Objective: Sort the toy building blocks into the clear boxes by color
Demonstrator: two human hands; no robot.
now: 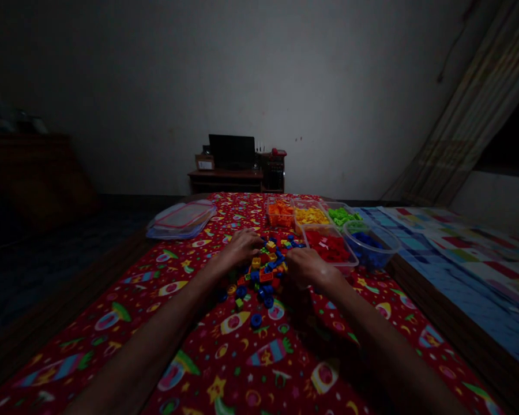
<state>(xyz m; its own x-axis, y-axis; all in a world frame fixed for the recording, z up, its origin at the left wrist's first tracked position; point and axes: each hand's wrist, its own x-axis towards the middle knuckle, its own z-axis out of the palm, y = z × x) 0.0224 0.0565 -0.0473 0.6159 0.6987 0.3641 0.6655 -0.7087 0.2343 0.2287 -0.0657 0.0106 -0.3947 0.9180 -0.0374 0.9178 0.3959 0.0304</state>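
A mixed pile of small toy building bricks (266, 276) in blue, orange, yellow, red and green lies on a red patterned cloth. My left hand (243, 246) rests at the pile's left edge, its fingers bent but apart, with no brick visible in them. At the right edge of the pile is my right hand (305, 266), its fingers curled closed; whatever they hold is hidden. A blue round piece (256, 320) lies apart at the near side. Just beyond my right hand stands a clear box of red bricks (328, 245).
Clear containers hold orange bricks (281, 213), yellow bricks (311, 215), green bricks (343, 217) and blue bricks (367, 245). Stacked plastic lids (181, 219) lie at the left table edge. A bed with a checked cover (467, 248) adjoins on the right. A dark monitor (232, 151) stands on a desk behind.
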